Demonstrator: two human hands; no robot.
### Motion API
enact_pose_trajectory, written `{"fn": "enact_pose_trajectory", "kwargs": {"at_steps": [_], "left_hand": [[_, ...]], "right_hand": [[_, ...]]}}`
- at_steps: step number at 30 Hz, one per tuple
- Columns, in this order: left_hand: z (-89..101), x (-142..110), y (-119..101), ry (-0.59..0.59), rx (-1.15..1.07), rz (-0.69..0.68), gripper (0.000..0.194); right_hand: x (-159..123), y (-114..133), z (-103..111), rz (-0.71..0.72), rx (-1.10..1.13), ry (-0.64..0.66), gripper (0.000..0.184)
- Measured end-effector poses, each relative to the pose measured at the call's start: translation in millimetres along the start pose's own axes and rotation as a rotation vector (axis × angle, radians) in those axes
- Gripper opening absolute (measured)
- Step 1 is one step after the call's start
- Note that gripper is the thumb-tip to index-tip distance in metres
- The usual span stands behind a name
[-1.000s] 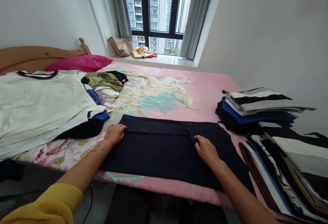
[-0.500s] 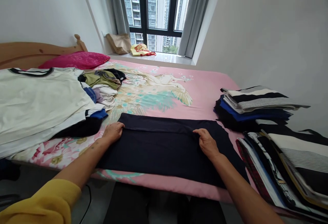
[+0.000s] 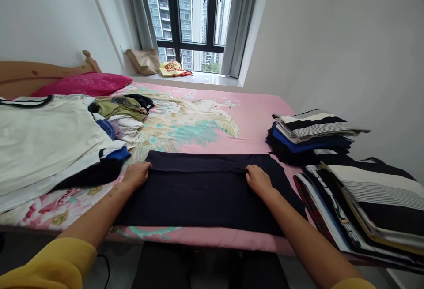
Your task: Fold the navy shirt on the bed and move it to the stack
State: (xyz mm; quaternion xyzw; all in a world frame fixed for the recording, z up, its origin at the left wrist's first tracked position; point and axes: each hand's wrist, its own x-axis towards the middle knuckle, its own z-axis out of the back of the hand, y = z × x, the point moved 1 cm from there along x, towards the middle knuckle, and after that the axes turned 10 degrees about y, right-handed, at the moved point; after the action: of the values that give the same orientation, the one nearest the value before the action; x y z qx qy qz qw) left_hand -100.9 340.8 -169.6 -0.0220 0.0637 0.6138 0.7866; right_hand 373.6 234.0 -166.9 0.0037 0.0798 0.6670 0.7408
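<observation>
A dark navy garment (image 3: 205, 194) lies flat on the pink bed sheet (image 3: 258, 112), its far part doubled over into a fold line. My left hand (image 3: 136, 173) rests at the left end of that fold, fingers curled onto the cloth edge. My right hand (image 3: 257, 178) pinches the fold at its right end. Both forearms reach in from the near edge of the bed; a yellow sleeve (image 3: 49, 264) covers my left upper arm.
A white shirt (image 3: 43, 139) tops a loose heap of clothes (image 3: 122, 114) at left. Two stacks of folded striped and dark clothes (image 3: 311, 134) (image 3: 367, 200) sit at right. A magenta pillow (image 3: 79, 84), wooden headboard (image 3: 36, 72) and window sill with bags (image 3: 159, 61) lie beyond.
Both hands have slid a little away from me along with the folded edge of the navy garment; the right hand now sits on the fold line. The camera has shifted right.
</observation>
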Motion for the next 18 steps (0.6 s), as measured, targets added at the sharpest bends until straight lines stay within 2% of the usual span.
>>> {"fn": "enact_pose_trajectory", "kwargs": {"at_steps": [4,6,10,14,18], "left_hand": [[4.9,-2,3,-0.004,-0.015,0.020,0.030],[7.9,-3,2,0.010,-0.059,0.040,0.029],[17.0,-2,-1,0.026,-0.119,0.059,0.026],[24.6,-9,2,0.002,-0.146,0.108,0.036],[22.1,-32,5,-0.019,-0.186,0.154,0.037]], "right_hand": [[3,-5,1,-0.001,0.197,-0.159,0.029],[6,-6,0,0.020,0.222,-0.191,0.029],[14,-7,4,0.070,0.130,-0.192,0.026],[12,-15,10,0.167,0.025,-0.243,0.027],[2,-22,5,0.286,-0.081,-0.139,0.025]]}}
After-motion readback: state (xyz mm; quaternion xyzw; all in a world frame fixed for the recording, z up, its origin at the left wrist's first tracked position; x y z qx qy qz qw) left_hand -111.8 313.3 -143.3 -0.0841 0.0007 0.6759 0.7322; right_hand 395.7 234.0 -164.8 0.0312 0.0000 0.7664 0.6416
